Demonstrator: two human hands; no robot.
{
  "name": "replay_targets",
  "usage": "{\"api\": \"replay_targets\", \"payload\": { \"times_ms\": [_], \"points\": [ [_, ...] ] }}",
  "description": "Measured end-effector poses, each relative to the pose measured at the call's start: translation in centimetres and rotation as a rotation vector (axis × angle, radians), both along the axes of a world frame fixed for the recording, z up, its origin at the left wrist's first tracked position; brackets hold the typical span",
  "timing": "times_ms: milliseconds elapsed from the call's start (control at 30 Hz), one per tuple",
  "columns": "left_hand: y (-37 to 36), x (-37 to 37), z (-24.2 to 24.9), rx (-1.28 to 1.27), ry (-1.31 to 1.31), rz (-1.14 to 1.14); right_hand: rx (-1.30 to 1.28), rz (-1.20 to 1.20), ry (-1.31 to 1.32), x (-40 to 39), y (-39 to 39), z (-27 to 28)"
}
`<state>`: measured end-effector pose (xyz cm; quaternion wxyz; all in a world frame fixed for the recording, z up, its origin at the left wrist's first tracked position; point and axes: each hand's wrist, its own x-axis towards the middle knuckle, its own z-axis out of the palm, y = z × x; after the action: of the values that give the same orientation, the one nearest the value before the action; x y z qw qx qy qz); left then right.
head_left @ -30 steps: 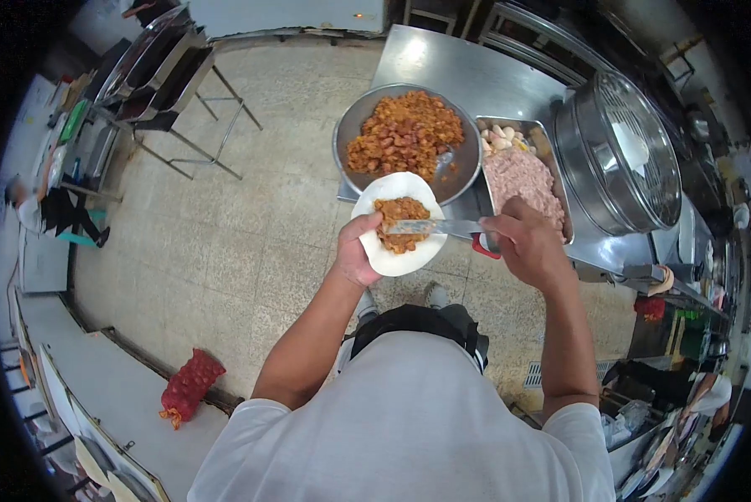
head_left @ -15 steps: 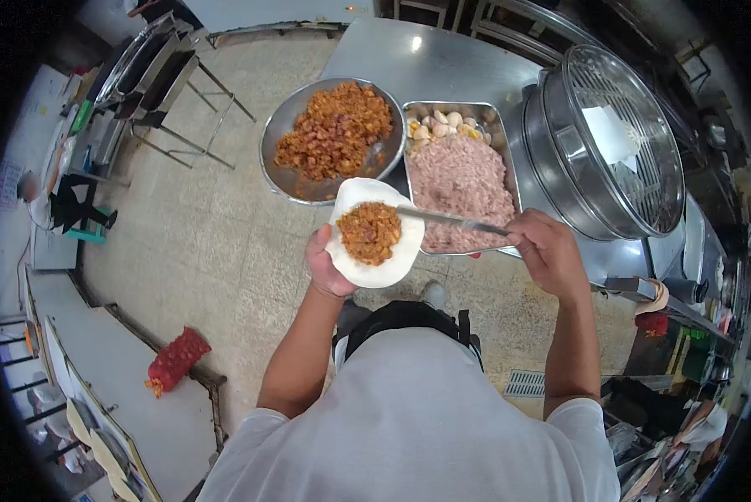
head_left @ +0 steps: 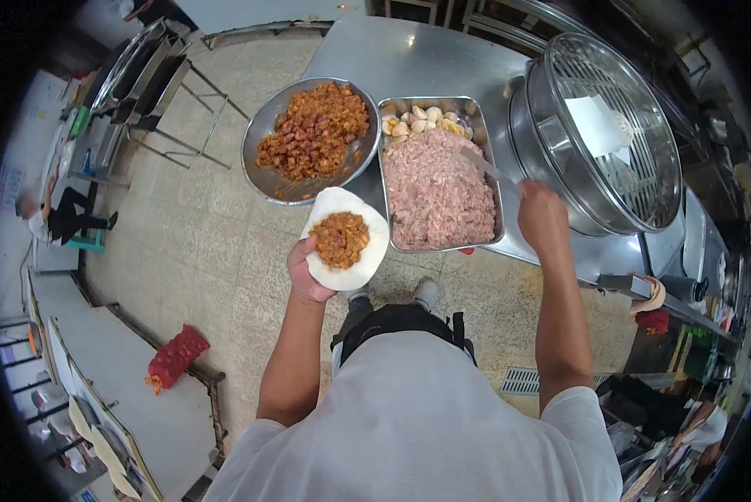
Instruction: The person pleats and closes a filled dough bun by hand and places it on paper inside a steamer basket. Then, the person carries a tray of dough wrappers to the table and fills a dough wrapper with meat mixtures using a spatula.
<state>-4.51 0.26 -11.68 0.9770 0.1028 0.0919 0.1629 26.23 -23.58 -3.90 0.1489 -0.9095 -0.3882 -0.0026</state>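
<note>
Steel counter point(head_left: 358, 54), tiled floor point(head_left: 183, 226) beyond. I have the left hand point(head_left: 310, 272) holding the dough round point(head_left: 369, 266), brown filling point(head_left: 339, 240) on it, just beside the metal bowl point(head_left: 256, 174); thumb on the rim, other fingers hidden. Right hand point(head_left: 544, 213): fingers wrapped around the flat blade point(head_left: 494, 171), its tip at the minced meat point(head_left: 438, 197) in the tray point(head_left: 499, 213). Judged step: working the meat. Calls for a level round, steady blade.

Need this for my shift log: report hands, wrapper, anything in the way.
Left hand holding dough wrapper, orange-brown filling on it. Right hand gripping flat-bladed spatula at minced meat in metal tray, contact unclear. Nothing seen blocking either hand.
</note>
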Motion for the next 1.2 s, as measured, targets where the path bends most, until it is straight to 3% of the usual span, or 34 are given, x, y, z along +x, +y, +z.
{"api": "replay_targets", "payload": {
  "times_ms": [100,167,200,267,300,400,433,533,633,733,900,1000,1067,1200],
  "points": [
    [0.4,-0.6,0.7,0.145,0.093,-0.007,-0.142,-0.156,-0.070,0.2,2.8,-2.0],
    [0.2,-0.6,1.9,-0.040,-0.148,0.051,-0.168,-0.194,-0.075,0.1,4.4,-3.2],
    [0.8,-0.9,1.6,-0.044,-0.149,0.041,-0.179,-0.182,-0.051,0.1,5.1,-4.0],
    [2.8,-1.8,0.8,0.007,0.035,-0.021,-0.192,-0.171,-0.034,-0.4,6.3,-5.2],
    [3.9,-2.1,1.1,0.152,0.149,-0.122,-0.135,-0.150,-0.021,-0.9,6.7,-5.7],
    [4.4,-2.8,1.9,0.127,0.133,-0.114,-0.074,-0.144,0.013,-2.1,7.8,-6.6],
    [3.8,-2.6,3.5,0.026,-0.012,-0.063,-0.067,-0.160,0.039,-2.5,8.1,-6.8],
    [4.8,-3.2,4.0,-0.070,-0.108,-0.061,0.044,-0.141,-0.007,-3.0,8.9,-7.6],
    [7.1,-3.4,2.6,0.042,0.067,-0.194,-0.037,-0.202,0.010,-3.1,9.0,-6.8],
    [7.1,-4.2,2.8,0.040,0.029,-0.170,-0.056,-0.310,-0.007,-2.9,8.7,-5.7],
    [6.0,-4.2,3.1,0.026,0.015,-0.093,-0.036,-0.295,-0.042,-1.5,9.4,-6.5],
    [5.2,-4.0,2.9,0.026,0.033,-0.090,-0.069,-0.192,0.003,-0.4,9.5,-7.7],
    [4.6,-4.0,2.6,0.000,0.027,-0.091,0.010,0.009,-0.001,0.7,8.8,-8.4],
    [3.1,-3.3,1.9,-0.010,0.067,-0.049,0.050,0.081,0.008,0.7,8.7,-7.9]
  ]
}}
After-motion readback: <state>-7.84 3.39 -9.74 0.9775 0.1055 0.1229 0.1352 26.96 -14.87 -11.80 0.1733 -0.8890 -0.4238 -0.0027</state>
